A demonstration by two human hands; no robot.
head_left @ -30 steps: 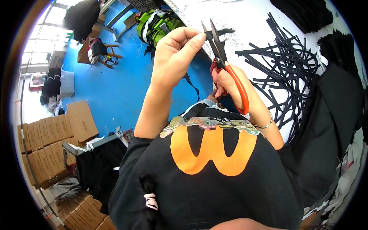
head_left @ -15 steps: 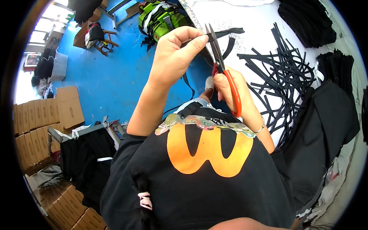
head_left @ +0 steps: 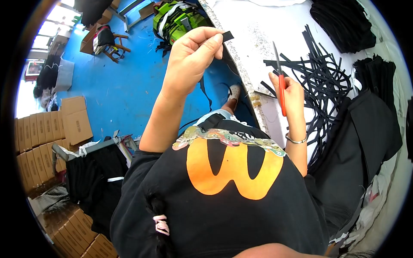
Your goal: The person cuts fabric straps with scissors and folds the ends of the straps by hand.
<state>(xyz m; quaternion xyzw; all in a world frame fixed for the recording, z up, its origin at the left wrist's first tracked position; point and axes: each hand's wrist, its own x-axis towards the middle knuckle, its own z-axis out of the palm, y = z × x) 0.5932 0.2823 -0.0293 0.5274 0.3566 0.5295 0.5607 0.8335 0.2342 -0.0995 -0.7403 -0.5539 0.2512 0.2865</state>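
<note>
My left hand [head_left: 195,58] is closed in a pinch on a black strap [head_left: 228,36]. A short cut end sticks out past the fingertips, and a length of black strap hangs below the hand toward the floor. My right hand [head_left: 293,95] is over the white table, wrapped round red-handled scissors [head_left: 282,92]. Their blades point away from me and look together. Just beyond that hand lies a loose heap of narrow black strips [head_left: 320,79]. A short black piece shows beside the right hand; whether the fingers touch it I cannot tell.
The white table [head_left: 245,26] has a worn edge on my side. Stacks of black fabric [head_left: 342,26] and a draped black cloth [head_left: 344,150] lie at its right. A green bag [head_left: 180,21], a wooden stool [head_left: 112,51] and cardboard boxes [head_left: 77,120] stand on the blue floor [head_left: 120,81].
The right hand with the scissors has moved right, away from the left hand and over the table. The strap end beyond my left fingers is now much shorter, cut off.
</note>
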